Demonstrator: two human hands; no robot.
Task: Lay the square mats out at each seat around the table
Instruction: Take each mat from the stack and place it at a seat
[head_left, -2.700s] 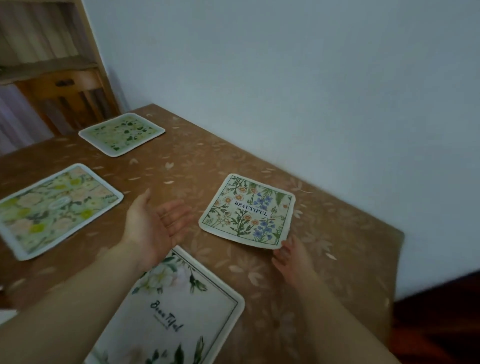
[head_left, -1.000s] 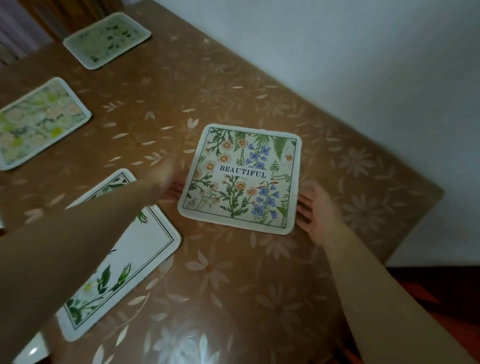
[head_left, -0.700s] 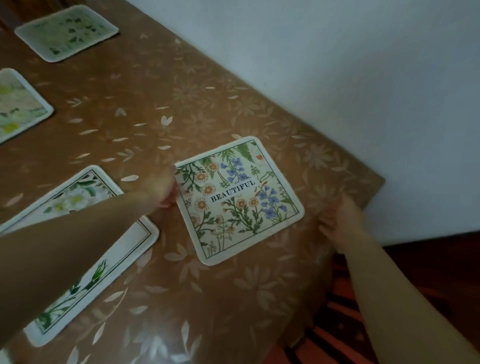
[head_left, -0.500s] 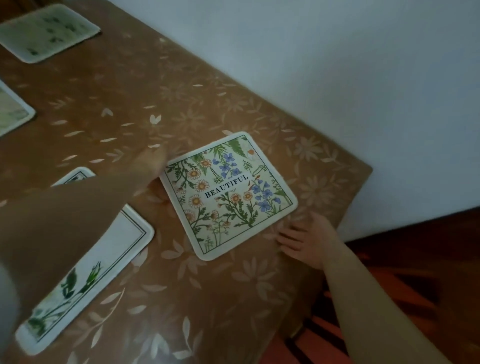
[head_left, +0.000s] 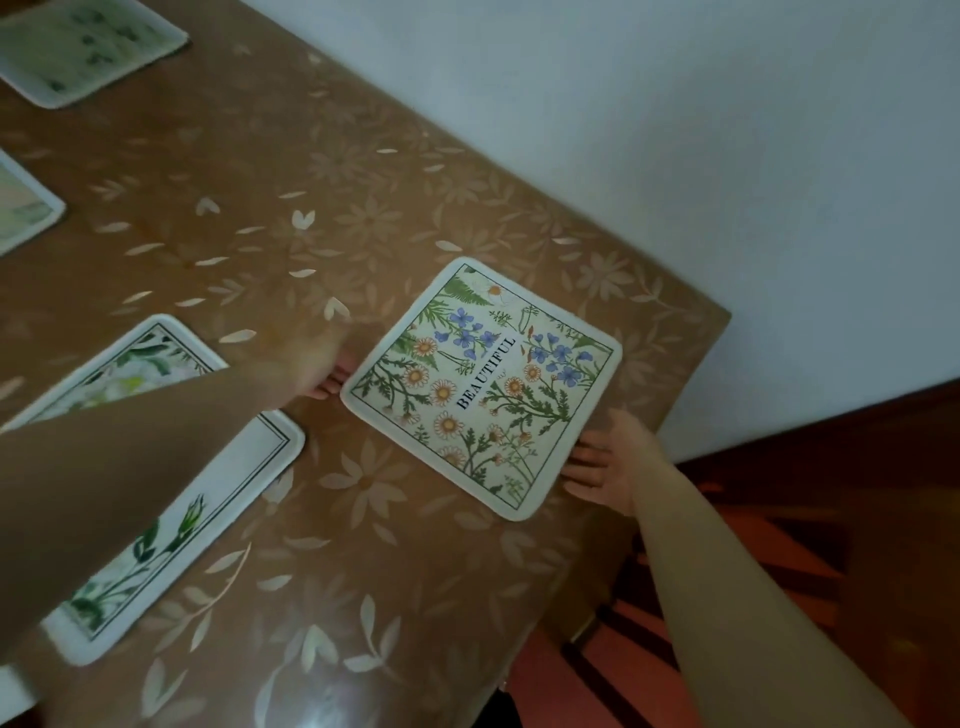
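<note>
Brown table (head_left: 322, 519) with a pale flower pattern carries four mats. At the far left edge, a green mat (head_left: 23, 208) shows only its corner. Behind it, at the top left, lies a pale green mat (head_left: 88, 44). Nearer, a white mat (head_left: 171, 499) with leaves lies flat, partly under the left forearm. The left hand (head_left: 317, 369) is blurred; its fingertips touch the left corner of the flower mat (head_left: 483, 384), but I cannot tell if the fingers are spread or together. This mat, with the word BEAUTIFUL, lies flat near the right end of the table, turned like a diamond. The right hand (head_left: 613, 457) rests flat at its right lower edge, fingers a little spread, tips touching the mat border. A white wall (head_left: 675, 130) stands behind the table.
</note>
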